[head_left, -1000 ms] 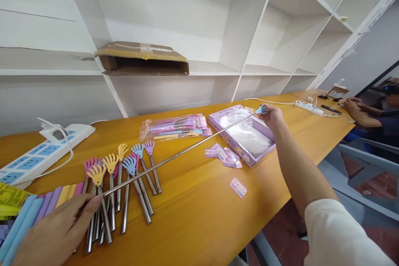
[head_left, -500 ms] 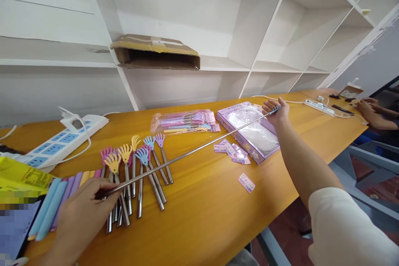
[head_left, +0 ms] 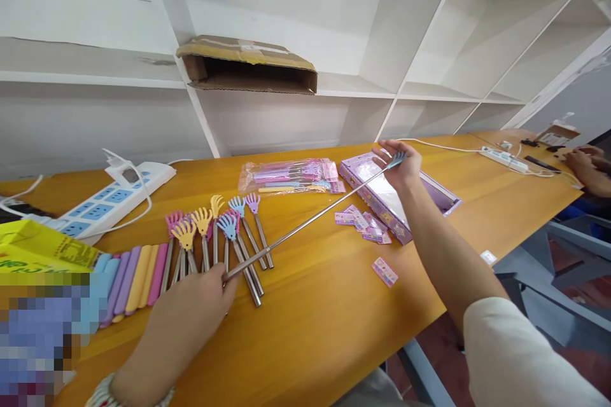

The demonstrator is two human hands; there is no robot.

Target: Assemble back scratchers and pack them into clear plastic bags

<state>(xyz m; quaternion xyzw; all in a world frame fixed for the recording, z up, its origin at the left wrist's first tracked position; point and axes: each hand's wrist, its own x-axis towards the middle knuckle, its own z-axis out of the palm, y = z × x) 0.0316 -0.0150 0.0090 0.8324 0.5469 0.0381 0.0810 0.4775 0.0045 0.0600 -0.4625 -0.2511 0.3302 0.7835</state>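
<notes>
My left hand (head_left: 205,299) is closed round the lower end of a telescopic metal back scratcher (head_left: 310,219), which slants up to the right. At its far end, the blue claw lies against the palm of my right hand (head_left: 401,168), whose fingers are partly spread and curved beside it. Below the rod, to the left, lie several back scratchers (head_left: 229,226) with yellow, blue, pink and purple claws. Coloured handle tubes (head_left: 138,276) sit beside them. Behind my right hand is a purple box (head_left: 382,197). Small printed cards (head_left: 384,271) lie in front of it.
A bag of packed scratchers (head_left: 291,177) lies near the shelf. A power strip (head_left: 107,200) and a yellow package (head_left: 42,248) are at left. An open cardboard box (head_left: 252,67) sits on the shelf. Another person's hands (head_left: 587,165) show at far right.
My hands have come closer together, and the metal rod between them looks shorter. The view has shifted a little; more of the purple box's right side shows.
</notes>
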